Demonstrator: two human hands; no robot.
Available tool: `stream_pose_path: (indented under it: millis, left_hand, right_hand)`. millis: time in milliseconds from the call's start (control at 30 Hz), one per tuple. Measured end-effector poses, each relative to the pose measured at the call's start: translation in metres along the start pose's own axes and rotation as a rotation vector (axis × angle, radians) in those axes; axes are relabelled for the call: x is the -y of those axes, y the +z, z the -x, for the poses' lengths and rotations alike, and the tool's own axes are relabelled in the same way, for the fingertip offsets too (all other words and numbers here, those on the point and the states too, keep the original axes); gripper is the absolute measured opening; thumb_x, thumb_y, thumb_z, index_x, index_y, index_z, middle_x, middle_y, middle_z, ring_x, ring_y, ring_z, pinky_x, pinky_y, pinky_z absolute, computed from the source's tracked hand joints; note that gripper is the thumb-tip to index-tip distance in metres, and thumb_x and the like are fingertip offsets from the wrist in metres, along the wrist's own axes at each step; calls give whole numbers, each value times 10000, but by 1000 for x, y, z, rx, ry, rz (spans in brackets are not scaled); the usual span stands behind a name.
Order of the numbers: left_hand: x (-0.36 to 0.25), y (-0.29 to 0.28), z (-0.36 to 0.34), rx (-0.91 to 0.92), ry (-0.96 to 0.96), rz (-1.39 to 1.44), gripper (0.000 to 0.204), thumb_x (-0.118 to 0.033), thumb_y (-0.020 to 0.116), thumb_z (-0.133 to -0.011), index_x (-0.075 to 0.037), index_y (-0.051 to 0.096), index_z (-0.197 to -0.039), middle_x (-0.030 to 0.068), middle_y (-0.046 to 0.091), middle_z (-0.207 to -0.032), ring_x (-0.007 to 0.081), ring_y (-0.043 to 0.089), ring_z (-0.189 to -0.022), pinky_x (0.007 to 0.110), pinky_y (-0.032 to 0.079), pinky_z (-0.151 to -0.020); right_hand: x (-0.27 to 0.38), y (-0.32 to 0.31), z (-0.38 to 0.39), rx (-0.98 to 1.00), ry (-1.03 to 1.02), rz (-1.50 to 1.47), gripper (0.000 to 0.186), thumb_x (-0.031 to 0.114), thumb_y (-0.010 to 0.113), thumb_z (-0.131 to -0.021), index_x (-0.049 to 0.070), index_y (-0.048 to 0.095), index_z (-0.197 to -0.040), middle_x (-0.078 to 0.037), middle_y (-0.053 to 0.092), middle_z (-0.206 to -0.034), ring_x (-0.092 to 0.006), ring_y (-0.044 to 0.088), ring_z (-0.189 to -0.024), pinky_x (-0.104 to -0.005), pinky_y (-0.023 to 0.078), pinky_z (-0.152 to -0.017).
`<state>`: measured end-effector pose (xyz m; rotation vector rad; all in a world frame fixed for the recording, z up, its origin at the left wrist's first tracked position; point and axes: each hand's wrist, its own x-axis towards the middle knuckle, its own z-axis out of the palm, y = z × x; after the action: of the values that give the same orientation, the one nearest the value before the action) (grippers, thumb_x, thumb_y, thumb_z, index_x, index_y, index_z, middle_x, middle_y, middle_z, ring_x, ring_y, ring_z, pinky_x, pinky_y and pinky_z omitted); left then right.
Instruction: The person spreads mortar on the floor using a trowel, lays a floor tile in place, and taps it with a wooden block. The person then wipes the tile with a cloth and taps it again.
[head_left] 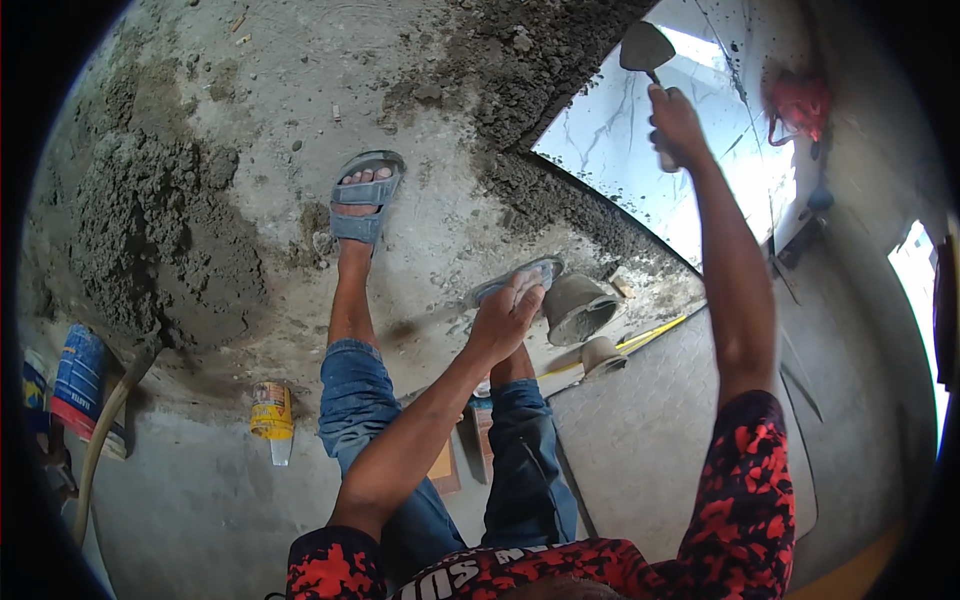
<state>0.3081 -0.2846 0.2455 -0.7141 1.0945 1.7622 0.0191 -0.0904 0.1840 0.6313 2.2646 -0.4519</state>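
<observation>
My right hand is closed around the handle of a trowel, its flat metal blade pointing away from me. The trowel is held above a large glossy marbled tile, white with grey veins, at the far right. My left hand hangs over my right sandal, its fingers bent together and dusty; no tool shows in it. Dark, crumbly mortar lies along the tile's left and near edges.
A mound of wet mortar with a hoe-like handle is on the left. Nearby stand a blue bucket and a yellow container. A rubber-like bowl and a smaller cup lie by my right foot. A red bag is beyond the tile.
</observation>
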Motion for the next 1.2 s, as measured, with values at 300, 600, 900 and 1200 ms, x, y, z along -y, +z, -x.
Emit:
stream_pose_path:
  millis: [300, 600, 900, 1200]
  left_hand:
    - [2, -3, 0, -17, -36, 19, 473, -282, 443, -927, 68, 444, -1246, 204, 556, -1201, 239, 526, -1132, 305, 382, -969]
    - [3, 3, -1, -6, 17, -11, 480, -282, 450, -927, 67, 435, -1255, 200, 548, -1219, 242, 511, -1156, 305, 365, -984]
    - [1, 2, -2, -9, 4, -44, 473, -279, 451, -925, 62, 440, -1254, 201, 545, -1222, 238, 504, -1164, 306, 364, -985]
    - [3, 6, -2, -2, -8, -8, 480, -307, 444, -931, 53, 448, -1248, 199, 547, -1220, 241, 503, -1166, 317, 368, -984]
  right_hand:
    - [-47, 114, 54, 104, -198, 329, 386, 379, 446, -898, 3, 484, -973, -322, 591, -868, -488, 579, -871, -514, 456, -802]
    - [-14, 36, -1, -2, 16, -111, 411, 359, 422, -908, -37, 496, -985, -175, 568, -735, -257, 580, -525, -364, 481, -488]
    - [-40, 73, 48, -7, -214, 410, 469, 420, 389, -920, -20, 481, -1057, -331, 593, -937, -481, 597, -823, -532, 464, -773]
    - [-31, 62, 52, 188, -253, 705, 419, 351, 391, -918, -33, 445, -1076, -308, 613, -873, -456, 600, -865, -502, 465, -798]
